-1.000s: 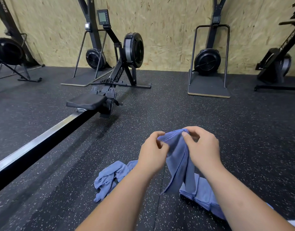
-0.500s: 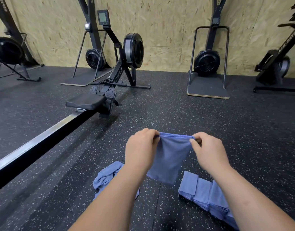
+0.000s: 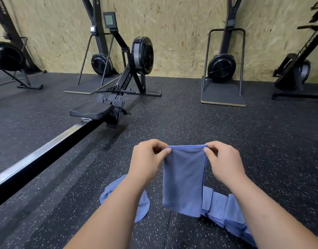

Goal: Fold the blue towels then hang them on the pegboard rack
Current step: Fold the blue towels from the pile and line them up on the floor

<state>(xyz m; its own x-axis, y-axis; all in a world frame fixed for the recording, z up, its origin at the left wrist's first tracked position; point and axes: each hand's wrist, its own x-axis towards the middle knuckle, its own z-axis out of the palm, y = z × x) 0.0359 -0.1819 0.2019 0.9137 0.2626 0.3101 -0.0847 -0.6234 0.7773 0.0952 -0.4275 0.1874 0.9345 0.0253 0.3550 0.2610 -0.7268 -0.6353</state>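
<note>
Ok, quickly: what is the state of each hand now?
Left hand: pinches the top left corner of the blue towel.
Right hand: pinches its top right corner.

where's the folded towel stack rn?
Head view, lower right: the folded stack lies on the floor, partly behind the held towel and under the right forearm.

Item 1: folded blue towel [image 3: 183, 180], a narrow flat panel hanging upright, its top corners pinched by my left hand [image 3: 147, 159] and my right hand [image 3: 224, 162].
Item 2: loose blue towel [image 3: 144, 208], crumpled on the floor [image 3: 226, 132] under my left forearm.
Item 3: stack of folded blue towels [image 3: 217, 207], an overlapping row on the floor, behind the panel's lower right edge.
</note>
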